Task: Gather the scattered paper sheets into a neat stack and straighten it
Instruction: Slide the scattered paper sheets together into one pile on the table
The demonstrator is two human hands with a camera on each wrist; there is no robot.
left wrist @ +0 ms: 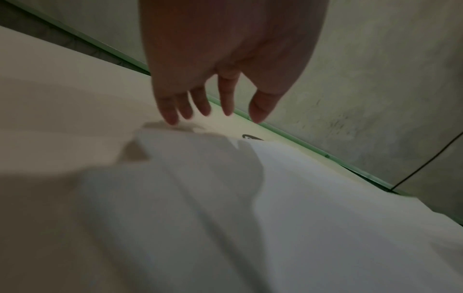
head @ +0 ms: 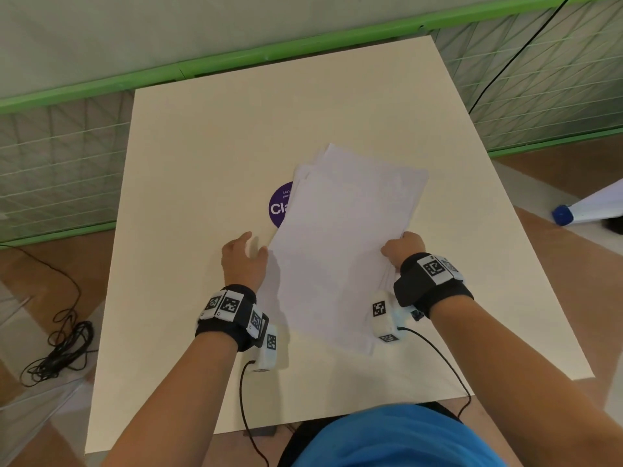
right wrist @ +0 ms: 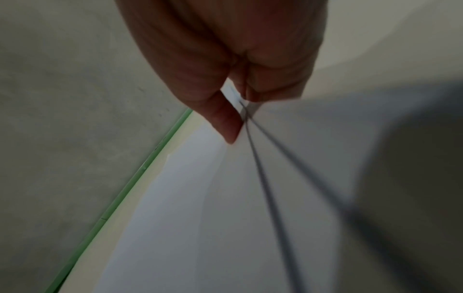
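Paper sheets [head: 340,237] pinched in right hand [head: 403,247] grip.

My head camera looks steeply down on the counter [head: 202,163] from above. Each wrist camera sits close behind its fingers [left wrist: 225,95], facing forward. All three views share the paper sheets [head: 344,237].

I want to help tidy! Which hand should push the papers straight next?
Probably the left hand: it is open and free beside the papers. The right hand already pinches their other edge.

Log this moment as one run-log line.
right hand: pinches paper sheets at right edge | left hand: open beside left edge | stack: uneven, corners fanned
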